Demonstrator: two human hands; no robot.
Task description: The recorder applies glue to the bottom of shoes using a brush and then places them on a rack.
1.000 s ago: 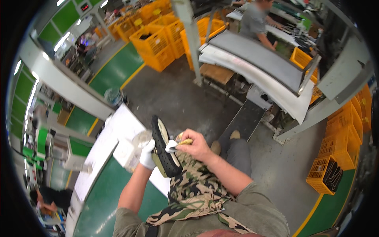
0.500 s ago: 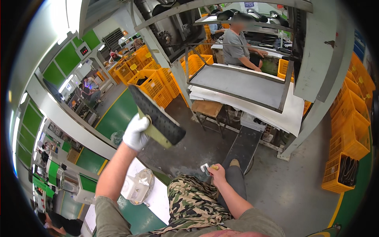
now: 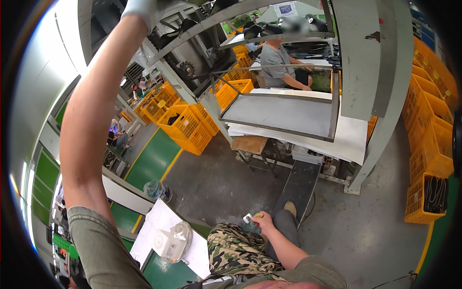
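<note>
My left hand, in a white glove, is raised high at the top edge of the view. Its fingers are cut off by the edge, so what it holds, if anything, does not show; it is nearest to the upper part of the grey metal frame. Low over my lap, my bare right hand is closed on the yellowish handle of a small brush-like tool with a white head. The tool points left, beside the camouflage apron on my lap.
A grey tray-like panel hangs in the frame ahead, over white sheets. At my left, a white container stands on a board. Yellow crates are stacked ahead left, more crates at right. A person sits beyond the frame.
My left hand has swung up to the top edge; the dark textured slab with a green edge that it held has left clear view. My right hand still holds the tool low.
</note>
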